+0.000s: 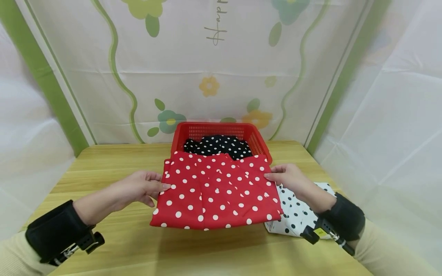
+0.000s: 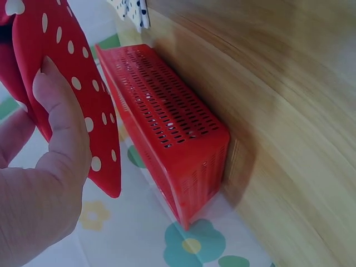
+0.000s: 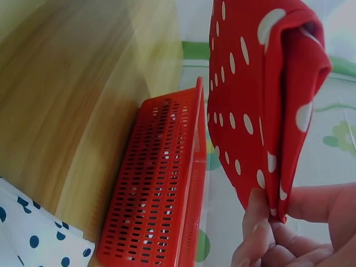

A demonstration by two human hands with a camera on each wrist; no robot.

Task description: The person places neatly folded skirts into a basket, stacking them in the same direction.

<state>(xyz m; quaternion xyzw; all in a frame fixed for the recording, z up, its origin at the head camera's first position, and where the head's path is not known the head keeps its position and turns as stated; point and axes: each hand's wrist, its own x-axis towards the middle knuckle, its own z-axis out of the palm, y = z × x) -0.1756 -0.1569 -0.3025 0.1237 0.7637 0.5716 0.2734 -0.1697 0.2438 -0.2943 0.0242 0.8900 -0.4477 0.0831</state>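
While the folded red cloth with white dots is held raised above the table, its long axis is set from side to side, running from one hand to the other. Its left edge is pinched between the thumb and fingers of the left hand; its right edge is pinched likewise by the right hand, with the layers of the fold pressed together, as is seen in the right wrist view. Since both edges are gripped, neither hand can be called nearer to the cloth.

Beyond its far edge, the red basket is found, its near side covered from the head view by the cloth, and its long side is roughly matched by the cloth's long axis. Inside it, a black dotted cloth is contained. Under the right forearm's line, a white dotted cloth is laid on the table.
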